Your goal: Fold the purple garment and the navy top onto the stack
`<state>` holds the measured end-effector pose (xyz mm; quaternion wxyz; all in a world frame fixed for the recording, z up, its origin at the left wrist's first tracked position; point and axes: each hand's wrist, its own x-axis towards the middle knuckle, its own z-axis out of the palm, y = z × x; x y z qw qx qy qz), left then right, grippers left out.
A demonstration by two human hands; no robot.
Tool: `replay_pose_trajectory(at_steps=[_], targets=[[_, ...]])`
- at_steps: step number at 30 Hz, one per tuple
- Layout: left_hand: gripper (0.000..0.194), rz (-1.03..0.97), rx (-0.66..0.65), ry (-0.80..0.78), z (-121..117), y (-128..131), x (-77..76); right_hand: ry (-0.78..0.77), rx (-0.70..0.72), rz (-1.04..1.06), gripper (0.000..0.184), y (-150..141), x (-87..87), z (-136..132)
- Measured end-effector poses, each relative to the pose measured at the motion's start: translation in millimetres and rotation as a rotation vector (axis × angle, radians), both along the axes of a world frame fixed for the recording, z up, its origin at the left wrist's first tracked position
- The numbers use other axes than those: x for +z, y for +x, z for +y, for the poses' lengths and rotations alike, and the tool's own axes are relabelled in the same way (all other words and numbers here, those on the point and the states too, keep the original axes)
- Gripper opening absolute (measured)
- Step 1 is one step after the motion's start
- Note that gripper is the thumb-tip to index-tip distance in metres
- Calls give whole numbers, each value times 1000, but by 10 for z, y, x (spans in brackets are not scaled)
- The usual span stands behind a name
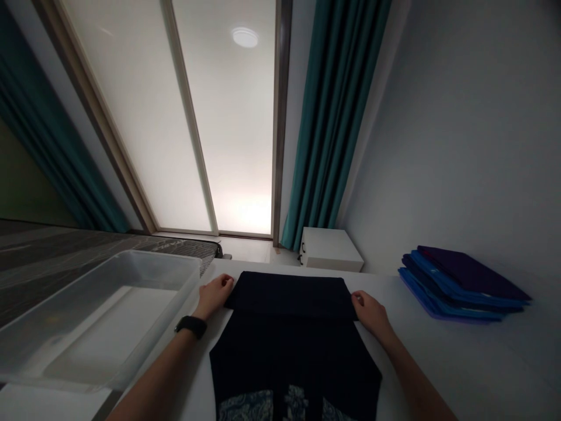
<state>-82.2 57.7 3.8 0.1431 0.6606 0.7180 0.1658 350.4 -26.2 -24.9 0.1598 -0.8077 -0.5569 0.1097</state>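
Teal curtains frame frosted door panels in a dim room: a left curtain slants down at the far left, then comes the door with its brown frame and a round light showing in the glass. Low at the left, a clear plastic bin stands open beside the white surface. Next comes the left hand, a black watch on its wrist. Its fingers are curled in at the upper left edge of the cloth; whether they pinch the fabric, I cannot tell. Dark navy, the cloth lies flat on the surface between both hands, its far end a straight-edged band, its near part wider, with pale patterned patches at the bottom. Beyond it, the right curtain hangs behind a white cabinet with dark handles. At the cloth's upper right edge, the right hand has its fingers closed on the fabric. Farthest right, well apart from that hand, a stack of folded purple and blue fabric sits by the grey wall.
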Motion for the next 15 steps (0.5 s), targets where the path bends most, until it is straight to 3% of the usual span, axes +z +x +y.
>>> replay_pose_trajectory(at_steps=[8,15], targets=[[39,35,2,21,341,167,22,-45,-40,57,29,46,66,437],[45,29,-58,38,440,262,-18,-85,-63,23,38,-56,66,672]])
